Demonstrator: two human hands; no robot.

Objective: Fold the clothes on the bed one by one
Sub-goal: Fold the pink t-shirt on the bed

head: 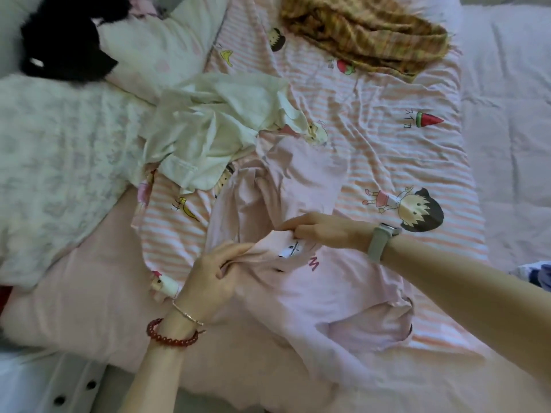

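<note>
Grip: while it lies on the bed (98, 293), the pink T-shirt (313, 290) has its neckline pinched by left hand (213, 274) and right hand (323, 231), fingers curled.
Beyond fingers: cream garment (208, 135).

Two hands (214, 272), one pink shirt (322, 293), one cream garment (208, 129), one mustard knit (366, 31), one black garment (59, 46).

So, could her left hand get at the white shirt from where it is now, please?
Probably yes: the white shirt lies uncovered just beyond the left hand, but its fingers now pinch the pink shirt and must let go first.
</note>
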